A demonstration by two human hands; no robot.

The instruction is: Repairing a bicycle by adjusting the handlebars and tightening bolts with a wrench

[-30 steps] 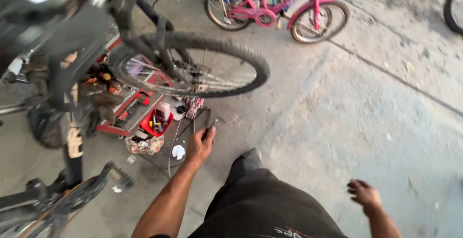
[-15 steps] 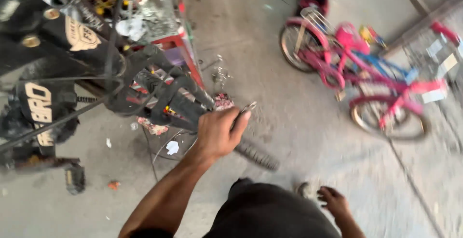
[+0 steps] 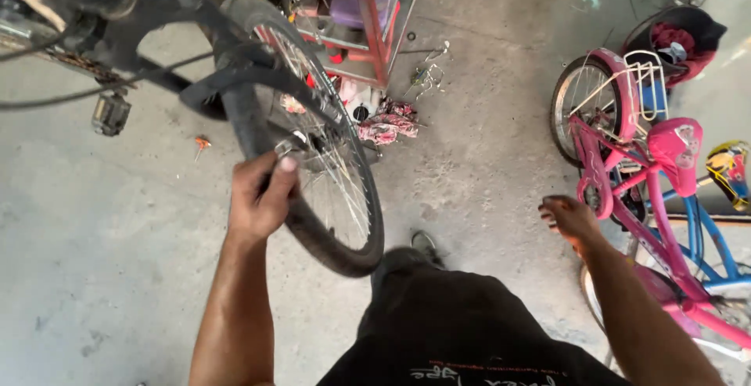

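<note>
A black bicycle stands raised at the upper left, its rear wheel [image 3: 344, 222] with black tyre and silver spokes hanging down in front of me. My left hand [image 3: 260, 196] is closed around a small metal tool [image 3: 283, 149], held against the wheel near its hub; the tool's shape is mostly hidden by my fingers. My right hand [image 3: 567, 218] hangs out to the right with loose fingers and holds nothing, just left of a pink child's bicycle [image 3: 626, 159].
A red tool cart [image 3: 375, 26] stands at the top, with a pink rag [image 3: 387, 125] and small parts on the concrete floor before it. A black bucket [image 3: 688, 22] with red cloth sits top right. A pedal [image 3: 109, 112] hangs at left. My shoe [image 3: 426, 245] is below the wheel.
My view has swung so that the wheel is now right in front of me. My left hand rose from the floor near the cart, holding the tool, up to the wheel hub.
</note>
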